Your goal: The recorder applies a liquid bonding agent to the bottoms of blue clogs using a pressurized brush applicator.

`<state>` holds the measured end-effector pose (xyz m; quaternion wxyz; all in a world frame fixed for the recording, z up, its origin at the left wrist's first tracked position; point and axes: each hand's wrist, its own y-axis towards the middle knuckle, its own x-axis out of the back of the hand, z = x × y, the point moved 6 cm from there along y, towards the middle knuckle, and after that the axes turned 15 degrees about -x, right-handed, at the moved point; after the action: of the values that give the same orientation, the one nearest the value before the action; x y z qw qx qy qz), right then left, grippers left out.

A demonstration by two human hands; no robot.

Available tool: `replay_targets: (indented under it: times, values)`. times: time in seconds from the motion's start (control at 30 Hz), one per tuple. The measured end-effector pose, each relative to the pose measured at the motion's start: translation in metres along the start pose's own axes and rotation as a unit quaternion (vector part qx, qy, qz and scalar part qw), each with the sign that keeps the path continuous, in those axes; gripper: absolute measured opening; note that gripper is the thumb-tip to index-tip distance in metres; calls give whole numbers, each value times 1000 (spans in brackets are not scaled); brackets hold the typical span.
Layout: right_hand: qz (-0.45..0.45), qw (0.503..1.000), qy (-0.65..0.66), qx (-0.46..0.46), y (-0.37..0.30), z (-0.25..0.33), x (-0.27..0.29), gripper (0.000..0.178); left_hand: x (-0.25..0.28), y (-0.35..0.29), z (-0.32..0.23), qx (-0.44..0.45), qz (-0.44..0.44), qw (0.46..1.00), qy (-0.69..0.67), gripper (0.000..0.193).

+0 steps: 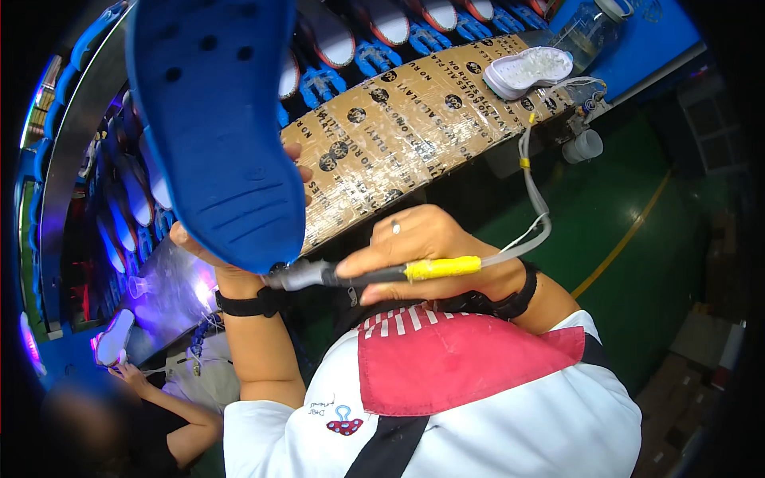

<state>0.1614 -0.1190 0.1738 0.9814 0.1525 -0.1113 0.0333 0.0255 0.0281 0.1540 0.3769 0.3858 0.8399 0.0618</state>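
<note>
My left hand holds up a large blue shoe sole, its fingertips curling round the far edge. The sole has several dark holes at its upper end and curved grooves lower down. In my right hand, which wears a ring, is a glue brush with a black and yellow handle. A clear tube leads from the brush handle up to the bench corner. The blurred bristles are by the sole's lower tip; whether they touch it I cannot tell.
A bench covered with printed brown cardboard lies ahead, bearing a white sole and a clear jar. Behind it stand rows of shoe uppers and blue pieces. At lower left, another person's hand holds a white sole.
</note>
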Motion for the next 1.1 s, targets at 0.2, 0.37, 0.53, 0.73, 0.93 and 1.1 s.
replay_targets:
  times: [0.2,0.37,0.53,0.73,0.93,1.1]
  values:
    - [48,990,-128,42,2,-3,-17,20,2,-2,18,106,-79,990,48,109]
    - [26,996,-53,68,1,4,-5,23,22,-13,27,173,-131,974,-67,80]
    - [21,990,-117,78,8,4,-10,23,8,-22,34,265,-144,953,-20,57]
    - [78,990,-105,56,1,1,-10,21,4,-20,33,305,-176,935,40,48]
    - [90,978,-183,42,-5,-11,-13,21,21,-30,29,362,-188,911,58,54]
    - [26,980,-190,49,-6,-4,0,19,20,-32,22,374,-202,902,80,52]
